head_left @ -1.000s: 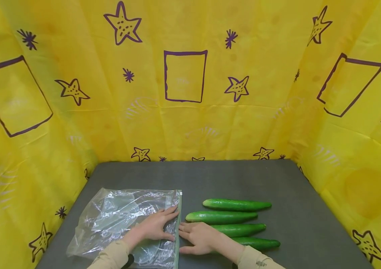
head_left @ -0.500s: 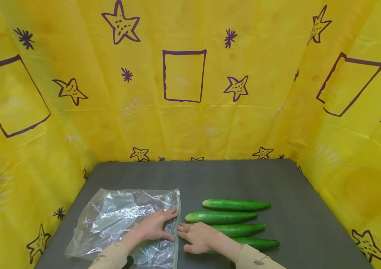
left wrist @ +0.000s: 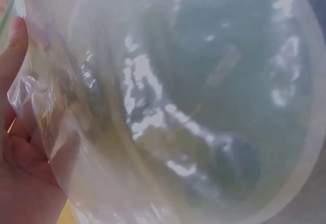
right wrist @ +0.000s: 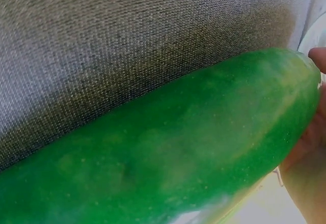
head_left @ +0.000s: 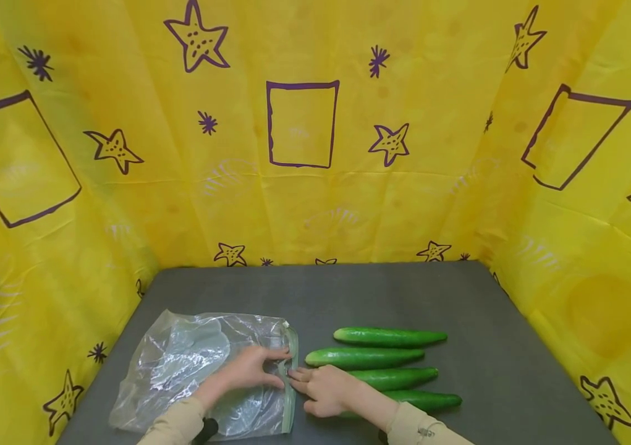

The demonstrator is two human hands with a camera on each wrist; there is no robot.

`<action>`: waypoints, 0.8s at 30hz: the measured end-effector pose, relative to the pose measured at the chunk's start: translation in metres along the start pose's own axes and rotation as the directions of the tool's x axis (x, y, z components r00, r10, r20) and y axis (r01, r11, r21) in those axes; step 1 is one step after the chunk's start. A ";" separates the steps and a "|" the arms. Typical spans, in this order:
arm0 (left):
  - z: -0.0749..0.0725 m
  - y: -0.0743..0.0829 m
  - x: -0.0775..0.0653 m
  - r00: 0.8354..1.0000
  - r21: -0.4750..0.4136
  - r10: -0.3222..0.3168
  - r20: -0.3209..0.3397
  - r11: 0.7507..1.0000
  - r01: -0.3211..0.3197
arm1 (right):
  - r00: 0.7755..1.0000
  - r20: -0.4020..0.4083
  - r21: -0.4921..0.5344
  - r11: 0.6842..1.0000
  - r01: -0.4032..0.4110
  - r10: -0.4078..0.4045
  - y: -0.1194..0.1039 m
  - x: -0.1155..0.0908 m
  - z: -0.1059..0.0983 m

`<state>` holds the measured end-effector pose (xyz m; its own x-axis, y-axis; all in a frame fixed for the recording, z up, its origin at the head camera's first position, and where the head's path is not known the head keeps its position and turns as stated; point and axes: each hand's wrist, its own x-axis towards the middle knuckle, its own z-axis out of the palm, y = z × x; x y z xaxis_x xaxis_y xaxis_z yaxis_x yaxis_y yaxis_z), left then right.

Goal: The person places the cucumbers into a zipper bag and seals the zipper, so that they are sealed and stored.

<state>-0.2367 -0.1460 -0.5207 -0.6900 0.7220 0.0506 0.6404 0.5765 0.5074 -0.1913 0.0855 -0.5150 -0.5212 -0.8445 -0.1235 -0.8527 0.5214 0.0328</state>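
A clear plastic zip bag (head_left: 148,383) lies at the left of the table, its green-edged mouth facing right. That mouth is bent and gapes a little. My left hand (head_left: 245,369) lies over the bag near the mouth, with film gathered between thumb and forefinger. In the left wrist view my left hand (left wrist: 23,168) shows partly behind the film, the thumb against it. My right hand (head_left: 329,389) touches the zip edge with its fingertips, thumb apart. Several green cucumbers (head_left: 390,337) lie in a row at the right; one cucumber (right wrist: 168,142) fills the right wrist view below that hand.
A dark grey cloth-covered table (head_left: 315,293) carries everything. Yellow sheeting (head_left: 304,210) with purple drawings encloses it at the back and both sides. Pale green patches show on or in the bag; I cannot tell whether they are print or contents.
The bag's zip edge, straight before, is now bent and raised, and its mouth has parted. My left hand has drawn slightly left. My right fingertips have shifted a little left along with the edge.
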 end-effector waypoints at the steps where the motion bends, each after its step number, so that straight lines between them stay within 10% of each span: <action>1: -0.002 -0.001 0.000 1.000 -0.023 -0.005 0.007 1.000 0.005 | 1.000 0.000 -0.002 1.000 -0.002 0.002 0.000 0.000 0.000; 9: -0.012 -0.011 0.002 0.998 -0.219 -0.037 0.052 0.975 0.048 | 1.000 0.017 0.003 1.000 -0.011 0.011 -0.001 0.002 -0.001; 24: -0.030 -0.028 -0.002 0.995 -0.565 -0.037 0.096 0.820 0.085 | 0.998 -0.060 -0.070 0.997 -0.036 0.031 -0.003 0.002 0.003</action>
<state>-0.2633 -0.1756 -0.5096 -0.6781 0.7332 -0.0510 0.2759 0.3183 0.9070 -0.1900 0.0825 -0.5186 -0.5490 -0.8335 -0.0622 -0.8340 0.5414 0.1062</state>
